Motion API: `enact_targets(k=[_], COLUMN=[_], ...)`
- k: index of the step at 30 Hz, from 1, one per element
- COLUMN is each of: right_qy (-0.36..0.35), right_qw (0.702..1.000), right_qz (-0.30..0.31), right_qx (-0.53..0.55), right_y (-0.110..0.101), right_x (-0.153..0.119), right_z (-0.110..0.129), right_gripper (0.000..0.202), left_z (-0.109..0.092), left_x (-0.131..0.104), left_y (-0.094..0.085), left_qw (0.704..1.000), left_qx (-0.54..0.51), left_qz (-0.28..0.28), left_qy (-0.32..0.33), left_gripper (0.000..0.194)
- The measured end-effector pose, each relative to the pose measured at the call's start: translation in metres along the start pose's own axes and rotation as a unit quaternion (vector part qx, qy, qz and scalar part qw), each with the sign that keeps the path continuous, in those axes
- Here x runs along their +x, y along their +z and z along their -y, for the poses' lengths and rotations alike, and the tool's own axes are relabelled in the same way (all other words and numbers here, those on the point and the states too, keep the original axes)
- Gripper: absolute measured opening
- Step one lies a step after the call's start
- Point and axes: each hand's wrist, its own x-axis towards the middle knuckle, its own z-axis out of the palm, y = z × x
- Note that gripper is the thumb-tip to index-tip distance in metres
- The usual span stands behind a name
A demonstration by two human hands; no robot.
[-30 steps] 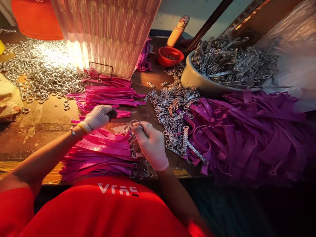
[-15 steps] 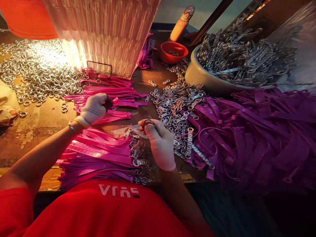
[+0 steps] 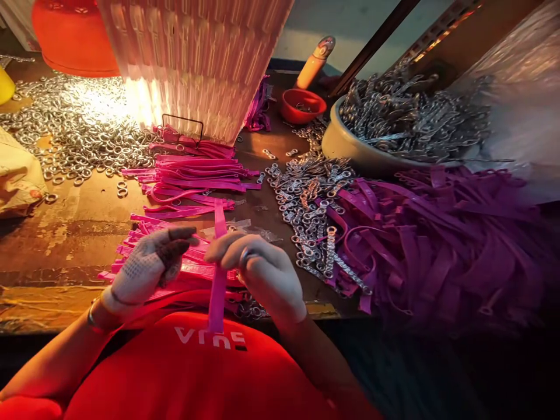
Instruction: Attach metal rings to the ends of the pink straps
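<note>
In the head view, my right hand (image 3: 262, 265), in a white glove, pinches a pink strap (image 3: 217, 300) near its middle. The strap hangs upright before my chest. A small metal ring (image 3: 248, 254) shows at the bent fingers; whether it is held or worn I cannot tell. To the left of the strap is my left hand (image 3: 146, 265), gloved with darkened fingertips. Its fingers are stretched out and apart, with nothing seen in them. Under both hands lies a pile of pink straps (image 3: 131, 236), partly hidden, with metal links (image 3: 251, 308) at its right end.
Behind are more pink straps (image 3: 192, 172) and a ribbed clear panel (image 3: 196, 70). Loose metal rings (image 3: 87, 140) cover the back left under an orange lampshade (image 3: 74, 41). On the right are metal links (image 3: 306, 204), purple straps (image 3: 437, 245), a red bowl (image 3: 301, 114) and a full tub (image 3: 350, 146).
My left hand has come back toward my body and its fingers have spread. My right hand has moved slightly left and now holds a pink strap upright. The view has shifted a little.
</note>
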Motion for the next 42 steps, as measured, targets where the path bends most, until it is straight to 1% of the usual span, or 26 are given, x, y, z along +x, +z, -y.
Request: enact_targets(k=[2, 3, 4, 6, 8, 10, 12, 13, 15, 16, 17, 18, 20, 21, 22, 23, 26, 29, 31, 33, 34, 36, 37, 38, 40, 42], right_qy=[-0.012, -0.015, -0.018, -0.021, -0.018, -0.008, -0.005, -0.013, -0.043, -0.06, -0.073, -0.08, -0.082, -0.079, -0.074, -0.068, -0.045, -0.021, -0.02, -0.033, -0.041, -0.048, -0.046, -0.04, -0.021, 0.007], right_qw=[0.997, 0.994, 0.989, 0.976, 0.959, 0.946, 0.943, 0.944, 0.944, 0.944, 0.946, 0.949, 0.95, 0.944, 0.935, 0.924, 0.881, 0.817, 0.769, 0.734, 0.723, 0.719, 0.724, 0.734, 0.759, 0.777], right_qz=[0.073, 0.109, 0.142, 0.183, 0.182, 0.168, 0.179, 0.194, 0.223, 0.224, 0.207, 0.173, 0.073, 0.025, -0.007, -0.022, -0.007, 0.024, 0.041, 0.048, 0.047, 0.039, 0.035, 0.032, 0.037, 0.057], right_qx=[-0.006, -0.017, -0.038, -0.116, -0.215, -0.278, -0.281, -0.268, -0.241, -0.236, -0.24, -0.253, -0.294, -0.32, -0.348, -0.377, -0.471, -0.575, -0.637, -0.677, -0.688, -0.692, -0.687, -0.677, -0.65, -0.627], right_y=[0.004, 0.008, 0.012, 0.021, 0.031, 0.038, 0.041, 0.04, 0.036, 0.032, 0.027, 0.022, 0.014, 0.011, 0.01, 0.009, 0.013, 0.018, 0.02, 0.021, 0.02, 0.018, 0.017, 0.016, 0.013, 0.011], right_x=[-0.003, -0.005, -0.007, -0.011, -0.018, -0.024, -0.028, -0.029, -0.029, -0.028, -0.027, -0.026, -0.022, -0.02, -0.018, -0.016, -0.01, -0.008, -0.009, -0.011, -0.012, -0.014, -0.015, -0.015, -0.017, -0.017], right_z=[0.003, 0.003, 0.0, -0.009, -0.021, -0.031, -0.035, -0.033, -0.024, -0.018, -0.012, -0.007, -0.001, -0.001, -0.002, -0.004, -0.01, -0.01, -0.01, -0.01, -0.012, -0.014, -0.015, -0.015, -0.013, -0.007], right_gripper=[0.025, 0.022, 0.019, 0.019, 0.018, 0.017, 0.015, 0.014, 0.015, 0.017, 0.02, 0.023, 0.027, 0.029, 0.03, 0.03, 0.03, 0.03, 0.03, 0.03, 0.031, 0.032, 0.031, 0.031, 0.03, 0.036], left_z=[0.011, 0.015, 0.016, 0.013, 0.003, -0.012, -0.025, -0.03, -0.033, -0.031, -0.028, -0.024, -0.015, -0.011, -0.008, -0.005, -0.003, -0.004, -0.006, -0.007, -0.007, -0.005, -0.004, -0.002, 0.001, 0.003], left_x=[0.004, 0.008, 0.011, 0.02, 0.028, 0.034, 0.035, 0.034, 0.028, 0.024, 0.019, 0.015, 0.007, 0.003, 0.001, -0.001, -0.004, -0.005, -0.004, -0.001, 0.001, 0.004, 0.006, 0.006, 0.006, 0.004], left_y=[-0.004, -0.005, -0.004, -0.004, -0.005, -0.01, -0.015, -0.017, -0.019, -0.018, -0.016, -0.013, -0.006, -0.003, 0.0, 0.003, 0.007, 0.008, 0.008, 0.007, 0.007, 0.007, 0.006, 0.006, 0.006, 0.008], left_qw=[0.993, 0.988, 0.985, 0.984, 0.987, 0.985, 0.978, 0.975, 0.979, 0.984, 0.99, 0.994, 0.998, 0.999, 0.999, 0.999, 0.998, 0.993, 0.98, 0.95, 0.931, 0.896, 0.887, 0.884, 0.899, 0.921], left_qx=[-0.053, -0.073, -0.091, -0.108, -0.112, -0.144, -0.194, -0.213, -0.201, -0.173, -0.137, -0.102, -0.051, -0.035, -0.022, -0.008, 0.035, 0.1, 0.183, 0.285, 0.331, 0.399, 0.414, 0.416, 0.388, 0.343], left_qz=[0.071, 0.094, 0.102, 0.092, 0.058, 0.016, -0.013, -0.016, -0.007, 0.002, 0.014, 0.023, 0.034, 0.037, 0.039, 0.043, 0.057, 0.067, 0.076, 0.088, 0.101, 0.129, 0.142, 0.152, 0.152, 0.134], left_qy=[-0.08, -0.101, -0.109, -0.105, -0.103, -0.097, -0.079, -0.064, -0.041, -0.031, -0.023, -0.014, 0.003, 0.007, 0.008, 0.005, -0.009, -0.01, 0.024, 0.087, 0.115, 0.146, 0.148, 0.146, 0.137, 0.124], left_gripper=[0.03, 0.034, 0.038, 0.034, 0.022, 0.016, 0.022, 0.024, 0.016, 0.011, 0.012, 0.018, 0.028, 0.032, 0.034, 0.036, 0.039, 0.041, 0.042, 0.036, 0.031, 0.02, 0.018, 0.017, 0.019, 0.024])
